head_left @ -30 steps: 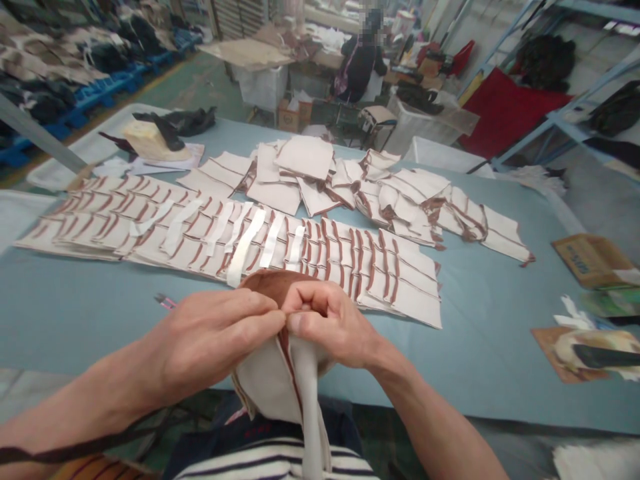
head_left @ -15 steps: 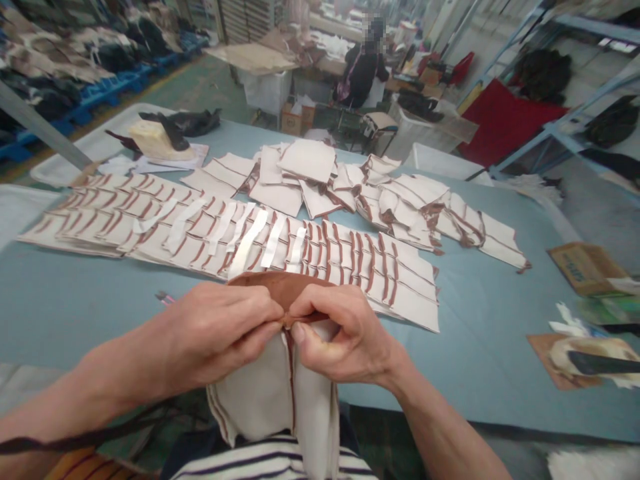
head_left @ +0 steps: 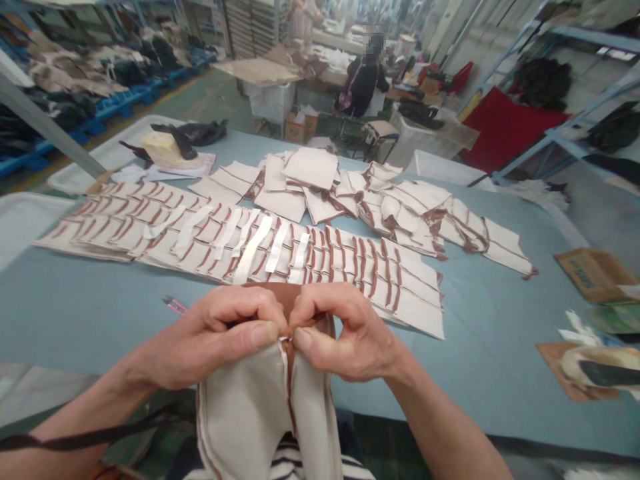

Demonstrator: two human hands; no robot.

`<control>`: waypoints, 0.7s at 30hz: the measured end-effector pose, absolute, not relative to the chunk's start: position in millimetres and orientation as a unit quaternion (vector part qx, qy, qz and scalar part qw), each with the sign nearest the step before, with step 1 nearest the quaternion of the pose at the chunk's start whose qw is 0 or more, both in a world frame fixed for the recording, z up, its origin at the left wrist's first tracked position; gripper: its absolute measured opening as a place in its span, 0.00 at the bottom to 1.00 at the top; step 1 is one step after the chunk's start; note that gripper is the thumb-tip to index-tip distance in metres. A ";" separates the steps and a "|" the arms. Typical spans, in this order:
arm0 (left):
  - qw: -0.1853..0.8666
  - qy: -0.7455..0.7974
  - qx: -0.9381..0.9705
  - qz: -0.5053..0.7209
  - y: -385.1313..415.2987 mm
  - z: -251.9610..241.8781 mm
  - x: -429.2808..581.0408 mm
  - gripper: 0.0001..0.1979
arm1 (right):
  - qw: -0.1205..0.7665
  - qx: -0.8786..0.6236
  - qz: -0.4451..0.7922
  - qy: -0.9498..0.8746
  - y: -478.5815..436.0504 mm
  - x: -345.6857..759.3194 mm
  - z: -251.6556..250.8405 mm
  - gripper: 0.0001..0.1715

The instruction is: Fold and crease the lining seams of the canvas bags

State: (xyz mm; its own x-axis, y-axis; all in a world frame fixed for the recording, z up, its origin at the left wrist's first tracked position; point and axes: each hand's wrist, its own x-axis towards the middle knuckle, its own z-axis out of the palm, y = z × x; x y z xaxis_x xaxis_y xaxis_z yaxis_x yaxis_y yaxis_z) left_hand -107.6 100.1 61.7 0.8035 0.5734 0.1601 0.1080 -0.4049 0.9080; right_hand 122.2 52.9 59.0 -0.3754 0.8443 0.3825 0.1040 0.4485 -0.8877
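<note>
Cream material edged in brown: the sewn piece hangs from my grip in front of my striped shirt, off the near edge of the tabletop. My left hand pinches one side of the brown seam near its upper end, my right hand the other, thumbs almost meeting. If one pinch loosened or I pulled unevenly, the layers could slide out of line; tugging too hard might strain the seam. Its lower end runs out of view, so I can't tell whether anything props it; letting go could drop it. Reaching forward carelessly could shift the row of panels and dislodge the white strips on them, or my left hand could knock the pink snips beside it.
</note>
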 end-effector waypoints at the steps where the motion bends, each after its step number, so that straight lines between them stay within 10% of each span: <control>1: 0.508 0.212 0.802 0.230 101.1 62.0 -107.0 0.17 | 0.447 -0.332 0.402 -0.727 52.0 122.4 61.3 0.07; 21: 0.331 0.231 0.877 0.261 77.5 80.2 -93.1 0.16 | 0.368 -0.328 0.357 -0.794 46.8 131.1 55.1 0.17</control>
State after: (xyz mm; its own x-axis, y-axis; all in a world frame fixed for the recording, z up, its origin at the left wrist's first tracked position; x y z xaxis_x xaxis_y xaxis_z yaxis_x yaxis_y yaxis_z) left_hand -93.1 77.5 80.2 0.7570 0.5781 0.3046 0.2331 -0.6743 0.7007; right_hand 131.1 46.8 55.1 -0.5150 0.7823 0.3503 0.2579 0.5311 -0.8071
